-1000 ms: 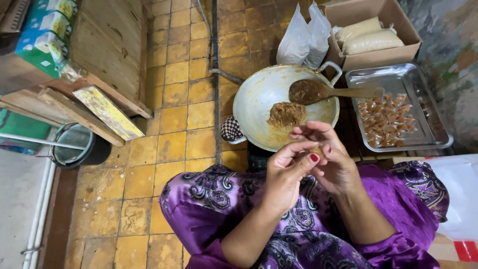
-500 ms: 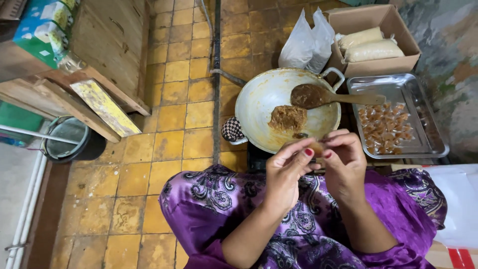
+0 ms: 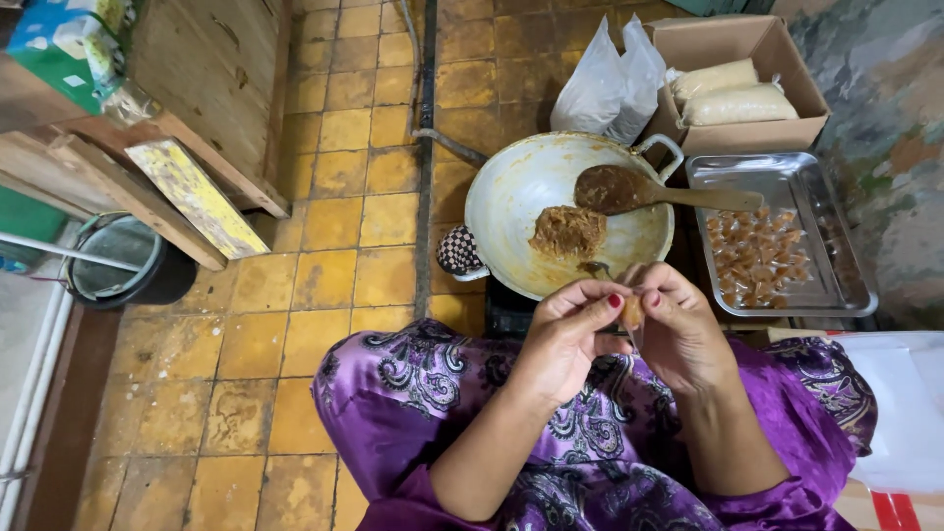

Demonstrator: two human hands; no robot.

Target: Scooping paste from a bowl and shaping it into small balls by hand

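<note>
**Two hands pinch a small brown piece above a purple lap**

Just below the middle of the frame, the left hand [image 3: 568, 334] and the right hand [image 3: 678, 329] meet fingertip to fingertip. Between them sits a small brown piece [image 3: 633, 311], and the fingers of both hands are closed on it from either side (a thin clear wrapping seems to hang below it, though it is too faint to be sure). The left thumb carries a red nail. Both forearms rise from the bottom edge over a purple patterned garment [image 3: 442, 393] that fills the lower centre.

Directly above the hands, in the upper middle of the frame, lies a wide pale pan [image 3: 511, 197] with two handles, one wrapped in a checked cloth [image 3: 457, 251]. A lump of brown paste [image 3: 567, 231] rests in its middle, and a wooden spoon [image 3: 669, 192] coated in the same paste lies across its right rim.

To the right of the pan, a metal tray [image 3: 787, 172] holds a heap of small wrapped brown pieces [image 3: 752, 261]. Above the tray, at the upper right, an open cardboard box [image 3: 787, 44] holds pale filled bags, and white plastic bags [image 3: 610, 84] stand just left of it.

The floor is yellow tile [image 3: 295, 295]. At the left edge stands a dark bucket [image 3: 123, 265], with wooden boards [image 3: 177, 192] leaning above it.
</note>
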